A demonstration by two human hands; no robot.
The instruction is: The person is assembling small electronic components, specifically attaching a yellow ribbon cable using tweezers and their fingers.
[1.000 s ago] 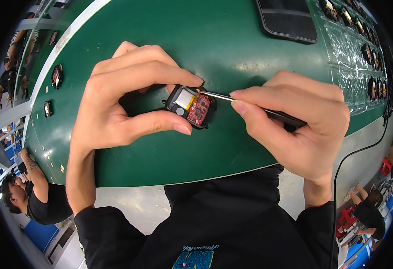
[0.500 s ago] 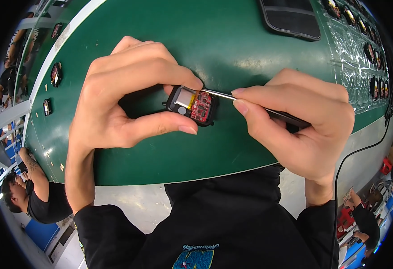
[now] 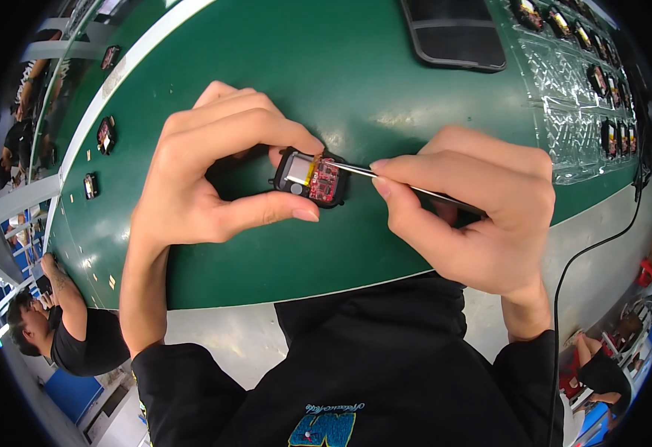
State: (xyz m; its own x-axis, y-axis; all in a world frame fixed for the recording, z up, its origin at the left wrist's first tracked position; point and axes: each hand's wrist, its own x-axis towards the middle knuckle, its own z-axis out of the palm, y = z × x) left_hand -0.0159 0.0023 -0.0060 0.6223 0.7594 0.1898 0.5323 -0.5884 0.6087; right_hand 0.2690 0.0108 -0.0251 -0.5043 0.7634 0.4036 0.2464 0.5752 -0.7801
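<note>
Between the forefinger and thumb of my left hand [image 3: 207, 171], a small black device housing [image 3: 336, 200] is gripped by its upper and lower edges. The housing lies open side up, showing a silver battery cell [image 3: 298, 169] with a yellow strip beside a red circuit board [image 3: 326, 184]. My right hand [image 3: 482, 201] pinches slim tweezers [image 3: 354, 170] with a silver front and a darker rear. Their tip reaches over the top of the board near the yellow strip; whether it touches is too small to tell.
A clear plastic tray [image 3: 564, 130] with several similar devices occupies the far right. Near it rests a black flat phone-like object [image 3: 460, 41]. More open devices [image 3: 106, 135] lie along the green table's [image 3: 355, 82] left side. A black cable [image 3: 590, 257] hangs at right; a co-worker [image 3: 84, 339] sits left.
The tweezers' tip has moved from the housing's upper edge, beside my left fingertip, onto the upper part of the red board. My left hand keeps its hold; the whole view has shifted slightly.
</note>
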